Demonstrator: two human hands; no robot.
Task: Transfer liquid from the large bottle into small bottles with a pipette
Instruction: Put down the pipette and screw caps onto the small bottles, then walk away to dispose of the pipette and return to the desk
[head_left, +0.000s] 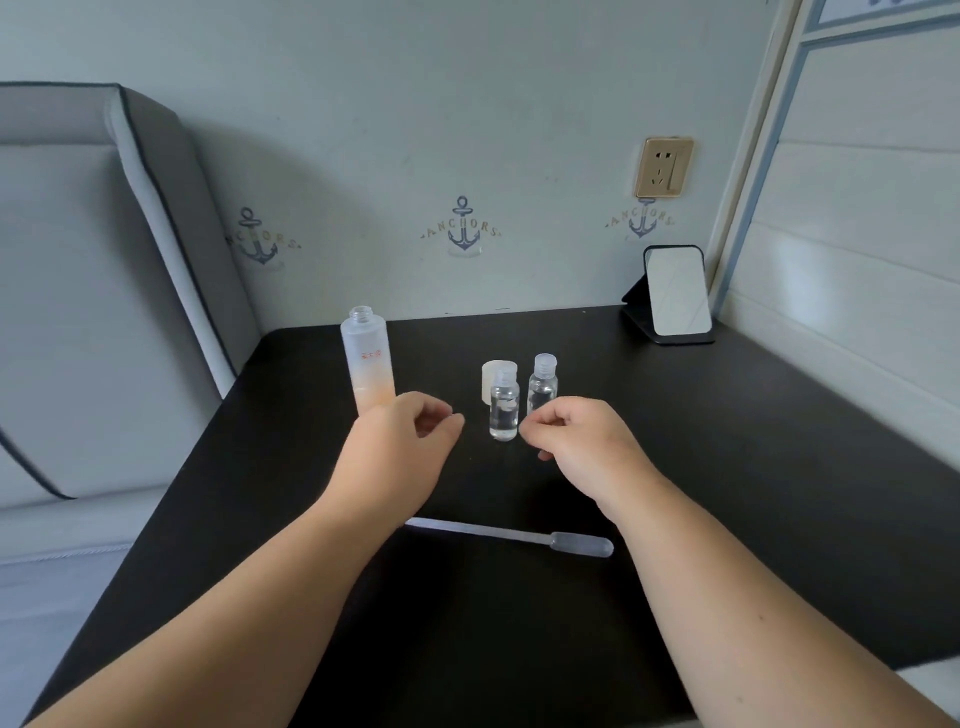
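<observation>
A tall frosted large bottle (363, 358) with an orange-tinted base stands uncapped at the back left of the black table (727, 467). Two small clear bottles stand near the middle. The nearer small bottle (504, 408) is open and holds clear liquid. The farther small bottle (543, 384) has its cap on. A white cap (491, 376) stands behind them. The clear plastic pipette (509, 538) lies flat on the table, closer to me than both hands. My left hand (405, 447) and my right hand (576, 441) hover on either side of the nearer bottle, fingers curled in, with nothing visible in them.
A small standing mirror (678, 293) sits at the back right corner of the table. A padded grey headboard (104, 286) borders the table's left side, and a panelled wall (857, 234) runs along its right. A wall socket (665, 166) is above the mirror.
</observation>
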